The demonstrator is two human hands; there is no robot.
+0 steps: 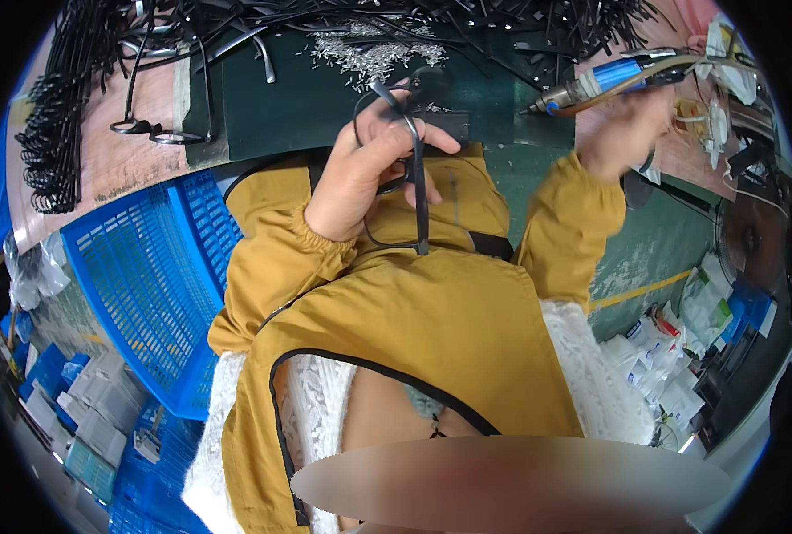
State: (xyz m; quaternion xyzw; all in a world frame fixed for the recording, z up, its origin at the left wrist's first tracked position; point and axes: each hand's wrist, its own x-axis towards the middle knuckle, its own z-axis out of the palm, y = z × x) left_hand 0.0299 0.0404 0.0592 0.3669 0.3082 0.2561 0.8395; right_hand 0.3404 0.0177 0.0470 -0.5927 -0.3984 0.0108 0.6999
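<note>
My left hand (347, 182) holds a pair of dark eyeglasses (421, 200) just past the table's near edge, over my apron. One temple of the glasses hangs down, its tip toward my body. The thumb and fingers are closed round the frame; part of the frame is hidden by the hand. At the right, my right hand (632, 133) is smeared by motion, its fingers indistinct. Right beside it is a screwdriver (605, 82) with a blue body and a hose, its tip pointing left. Whether the hand touches this tool I cannot tell.
Small silvery screws or pins (369, 55) lie heaped on the dark green mat (271, 111). Loose black temples (583, 31) are piled behind. Stacked black frames (53, 142) stand at the left, near another pair of glasses (182, 135). A blue basket (142, 276) sits below the table's left side.
</note>
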